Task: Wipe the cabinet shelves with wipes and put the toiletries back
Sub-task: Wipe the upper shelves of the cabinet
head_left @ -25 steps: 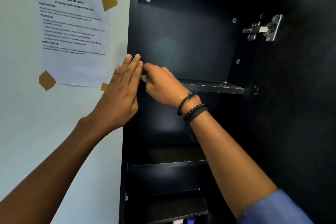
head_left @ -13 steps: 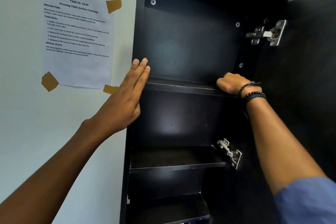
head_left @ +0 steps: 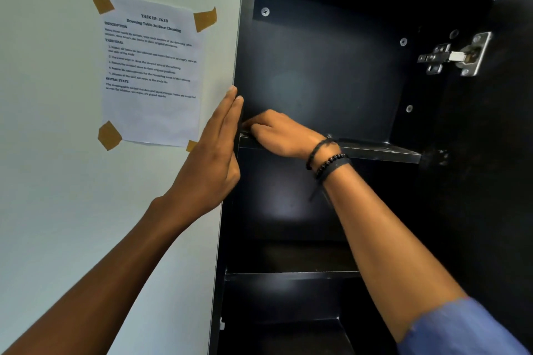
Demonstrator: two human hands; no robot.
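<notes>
We brace left hand [head_left: 215, 158], fingers straight, together, flat on cabinet [head_left: 317, 72] left edge. Right hand [head_left: 277, 135] curled at left end of top shelf [head_left: 380, 150]; wipe hidden, so grip unclear. Risk: hard press tips shelf off supports. Toiletries out of view.

Black cabinet [head_left: 317, 81], shelves [head_left: 375, 150] included; pale greenish wall [head_left: 43, 153]; white instruction sheet [head_left: 150, 115], black print, tan tape [head_left: 204, 19] at corners; silver hinge [head_left: 461, 56]; black beaded bracelet [head_left: 331, 160]; blue sleeve [head_left: 461, 331].
</notes>
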